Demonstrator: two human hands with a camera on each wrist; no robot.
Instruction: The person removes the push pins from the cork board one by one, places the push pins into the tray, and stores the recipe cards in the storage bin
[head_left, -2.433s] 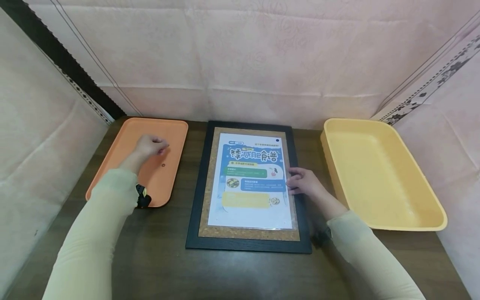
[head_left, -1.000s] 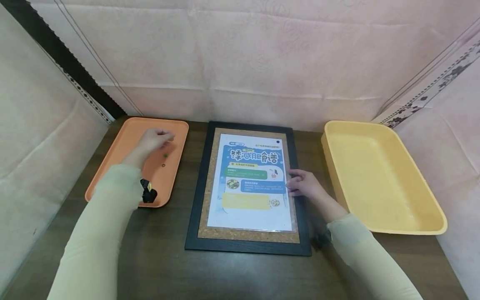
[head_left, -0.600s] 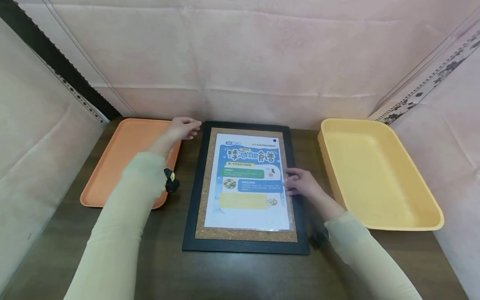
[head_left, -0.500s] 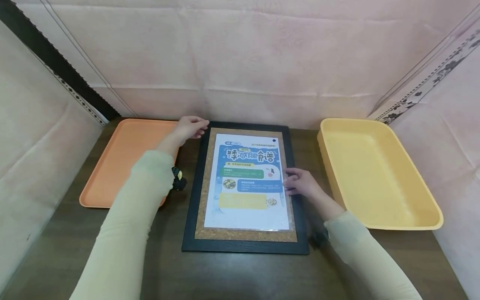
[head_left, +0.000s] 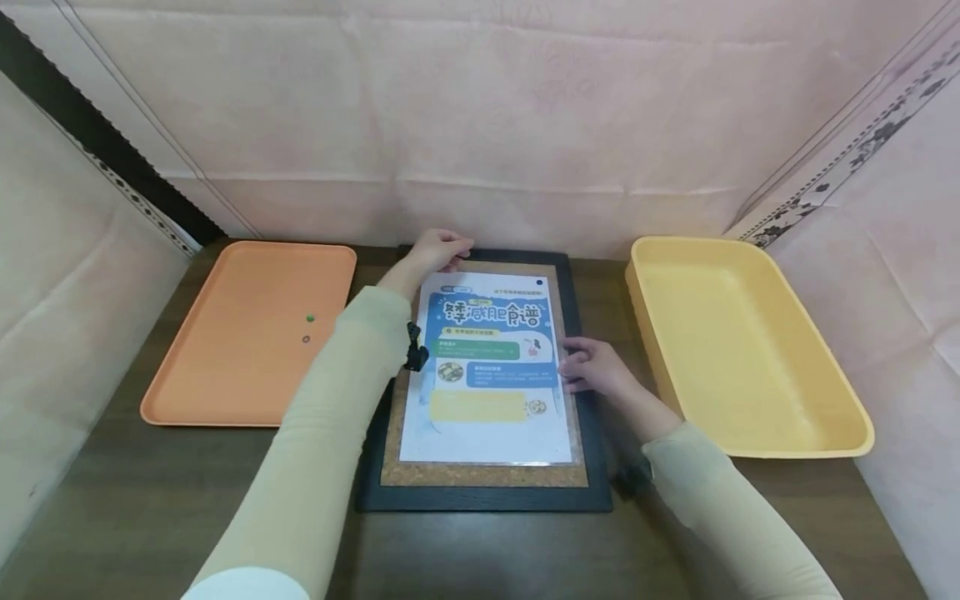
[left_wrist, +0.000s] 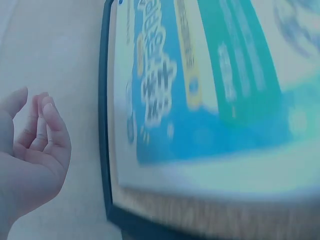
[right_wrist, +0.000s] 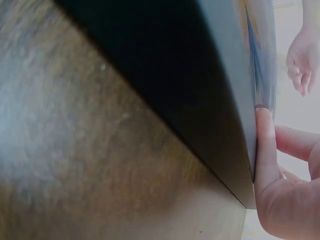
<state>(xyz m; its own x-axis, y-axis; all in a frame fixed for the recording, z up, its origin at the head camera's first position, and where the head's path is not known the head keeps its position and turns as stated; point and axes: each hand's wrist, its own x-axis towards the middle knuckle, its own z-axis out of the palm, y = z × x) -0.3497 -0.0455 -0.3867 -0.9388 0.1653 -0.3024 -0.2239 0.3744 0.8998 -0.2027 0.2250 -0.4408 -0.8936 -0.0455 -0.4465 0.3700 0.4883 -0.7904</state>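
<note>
My left hand (head_left: 438, 252) hovers over the top left corner of a black-framed cork board (head_left: 480, 498), thumb and fingers brought close together. The left wrist view shows that hand (left_wrist: 45, 135) with bent fingers; I cannot tell whether something tiny is between the tips. A printed poster (head_left: 480, 442) with blue, green and yellow panels lies on the cork, a dark blue pushpin (head_left: 539, 282) at its top right corner. My right hand (head_left: 600, 371) rests at the poster's right edge, fingers extended. In the right wrist view its thumb (right_wrist: 266, 145) touches the frame's side.
An orange tray (head_left: 225, 350) on the left holds a green pushpin (head_left: 310, 318) and a small dark ring-like piece (head_left: 305, 339). A deep yellow bin (head_left: 750, 358) stands at the right. Pale cloth (head_left: 487, 125) closes off the back and both sides of the brown table (head_left: 450, 558).
My left hand has left the orange tray and moved right, over the top left of the framed board. The right hand has stayed at the poster's right edge.
</note>
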